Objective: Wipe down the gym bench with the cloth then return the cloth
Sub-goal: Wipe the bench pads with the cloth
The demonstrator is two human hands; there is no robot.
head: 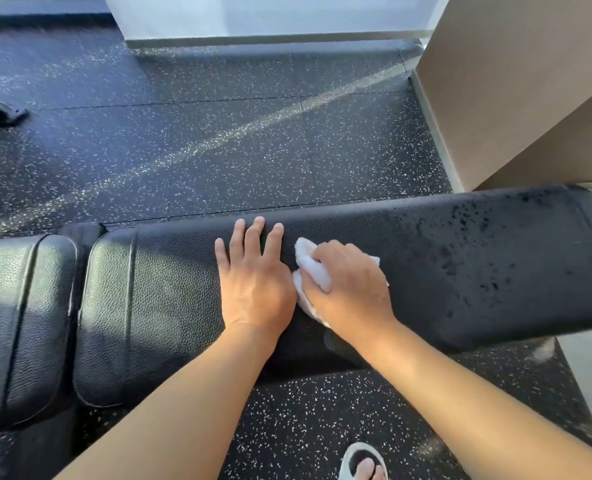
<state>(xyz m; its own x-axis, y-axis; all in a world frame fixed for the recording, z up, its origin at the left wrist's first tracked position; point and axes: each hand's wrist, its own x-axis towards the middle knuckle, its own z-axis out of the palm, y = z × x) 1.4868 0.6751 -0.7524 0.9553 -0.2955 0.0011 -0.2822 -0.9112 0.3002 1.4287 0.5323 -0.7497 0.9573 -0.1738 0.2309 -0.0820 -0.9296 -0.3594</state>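
- Two hands on the bench pad. Right hand has its fingers curled over a bunched white cloth, pressing it onto the pad near mid-length. Left hand lies flat just beside the cloth, fingers spread, holding nothing.
- Dark wet specks cover the pad toward its right end; the stretch left of the hands looks dry and even. Judgement: wiping is mid-way, right end not yet done.
- To do well: keep the cloth flattened under the palm, not balled, for wider contact.
- Work toward the right end in overlapping passes from far edge to near edge.
- Left hand can steady the pad, clear of the cloth's path.
- Seat pad at left end: cannot tell whether it has been wiped.
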